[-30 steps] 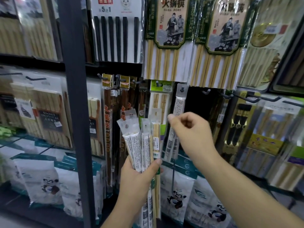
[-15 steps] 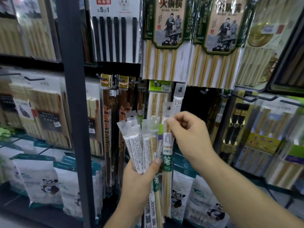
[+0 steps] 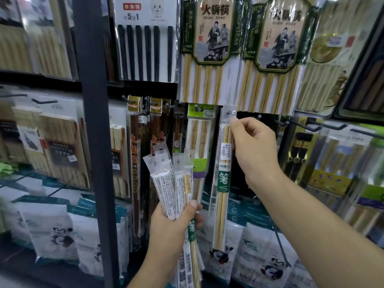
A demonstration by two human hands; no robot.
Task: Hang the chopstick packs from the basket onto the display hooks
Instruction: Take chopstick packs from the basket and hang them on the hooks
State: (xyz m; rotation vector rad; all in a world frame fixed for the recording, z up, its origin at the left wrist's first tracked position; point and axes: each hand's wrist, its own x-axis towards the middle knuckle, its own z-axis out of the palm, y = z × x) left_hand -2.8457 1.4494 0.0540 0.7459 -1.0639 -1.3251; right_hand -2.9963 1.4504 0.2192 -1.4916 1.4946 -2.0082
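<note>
One crammed display rack: R grip tight on chopstick pack at hook, L grip round spare packs

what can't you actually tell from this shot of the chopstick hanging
The basket: nowhere in the head view, outside its edges.
Whether the held pack sits fully on its hook: too small, and the right hand pinches just below it.
Pack count in the left hand: the bundle overlaps itself, lower ends cut by the bottom edge.
Pack label print: blurred.
</note>
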